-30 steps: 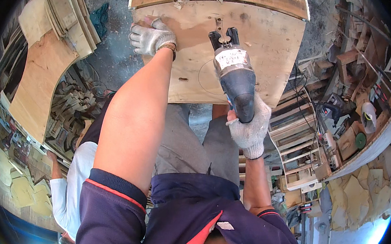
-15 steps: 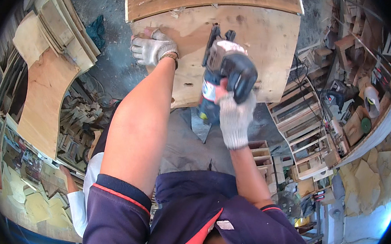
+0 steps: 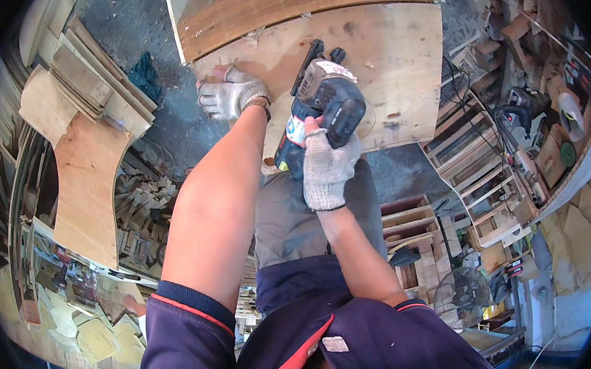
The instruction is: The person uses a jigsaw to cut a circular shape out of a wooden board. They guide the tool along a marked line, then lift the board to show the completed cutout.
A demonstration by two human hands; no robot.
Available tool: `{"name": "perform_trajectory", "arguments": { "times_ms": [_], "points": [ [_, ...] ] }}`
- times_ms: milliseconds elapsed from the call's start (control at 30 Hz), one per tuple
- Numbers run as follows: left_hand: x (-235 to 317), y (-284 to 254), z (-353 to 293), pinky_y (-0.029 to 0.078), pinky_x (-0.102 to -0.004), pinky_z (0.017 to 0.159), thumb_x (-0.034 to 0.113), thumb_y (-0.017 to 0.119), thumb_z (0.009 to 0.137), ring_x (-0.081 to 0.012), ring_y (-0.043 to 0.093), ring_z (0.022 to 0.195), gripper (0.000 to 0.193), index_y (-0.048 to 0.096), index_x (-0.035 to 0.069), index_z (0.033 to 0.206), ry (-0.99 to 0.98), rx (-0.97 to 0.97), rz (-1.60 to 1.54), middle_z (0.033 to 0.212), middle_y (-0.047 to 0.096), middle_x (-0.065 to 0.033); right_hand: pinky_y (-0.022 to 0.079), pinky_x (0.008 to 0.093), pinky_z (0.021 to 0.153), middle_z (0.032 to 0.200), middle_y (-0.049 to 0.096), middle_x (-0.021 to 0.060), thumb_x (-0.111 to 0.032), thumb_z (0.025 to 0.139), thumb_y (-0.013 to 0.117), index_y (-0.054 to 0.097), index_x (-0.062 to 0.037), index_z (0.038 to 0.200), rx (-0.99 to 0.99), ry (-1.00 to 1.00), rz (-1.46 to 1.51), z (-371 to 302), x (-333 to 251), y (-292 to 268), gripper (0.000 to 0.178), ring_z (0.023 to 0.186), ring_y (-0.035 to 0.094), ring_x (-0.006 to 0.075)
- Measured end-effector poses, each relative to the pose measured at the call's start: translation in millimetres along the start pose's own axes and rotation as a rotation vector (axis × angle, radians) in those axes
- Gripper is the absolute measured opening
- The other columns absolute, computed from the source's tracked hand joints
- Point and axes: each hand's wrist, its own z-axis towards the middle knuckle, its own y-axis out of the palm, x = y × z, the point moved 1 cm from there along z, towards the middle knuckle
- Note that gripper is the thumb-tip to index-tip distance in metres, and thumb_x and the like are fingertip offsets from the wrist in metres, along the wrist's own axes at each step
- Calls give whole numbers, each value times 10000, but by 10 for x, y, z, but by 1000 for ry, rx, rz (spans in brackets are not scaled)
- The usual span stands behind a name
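Observation:
A broad plywood panel [image 3: 405, 68] lies in front of me, with a faint curved line on its right part. My left hand [image 3: 229, 98], in a whitish knit glove with bare fingertips, holds the panel's left edge, fingers curled past the edge. My right hand [image 3: 330, 163], gloved the same way, is closed around a black cordless jigsaw [image 3: 327, 90]. Its forked front points away from me over the panel, and its rear end is at the near edge. The blade is hidden.
A curved wooden piece [image 3: 302, 8] stands along the panel's far side. Curved plywood pieces [image 3: 91, 175] are stacked at left. At right are a slatted wooden frame [image 3: 464, 159], cables [image 3: 466, 94], another power tool [image 3: 520, 112] and scrap wood. A round fan [image 3: 464, 288] stands lower right.
The jigsaw and my right hand have shifted left and a little nearer to me over the panel. My left hand stays at the panel's edge. The whole view has turned slightly.

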Motion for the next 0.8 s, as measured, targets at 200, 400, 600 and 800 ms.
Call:
{"name": "perform_trajectory", "arguments": {
  "times_ms": [200,400,600,800],
  "points": [
    [-16,-9,-10,455,-461,940,620,432,984,-300,599,1124,612,532,129,1337,18,-5,45,1206,577,-93,526,293,642,795,690,44,-141,878,796,694,-12,908,26,-36,-29,-21,-68,49,167,673,648,120],
    [0,-4,-1,465,-452,935,612,425,992,-296,600,1130,604,525,125,1334,21,21,73,1216,575,-92,549,423,734,853,720,139,-274,841,798,702,-28,979,-46,-70,-185,13,-122,-58,298,788,723,299],
    [-17,23,-25,468,-458,912,595,461,985,-307,611,1081,580,561,103,1274,38,56,99,1221,585,-109,552,454,738,815,716,154,-236,791,779,713,-42,976,-76,-290,-468,124,-279,-247,277,789,712,359],
    [-18,60,-11,468,-462,908,600,463,979,-315,612,1086,597,556,110,1307,28,102,93,1220,585,-103,556,444,744,794,712,146,-200,767,769,714,-36,976,-234,-317,-536,268,-393,-369,271,787,719,347]
  ]
}}
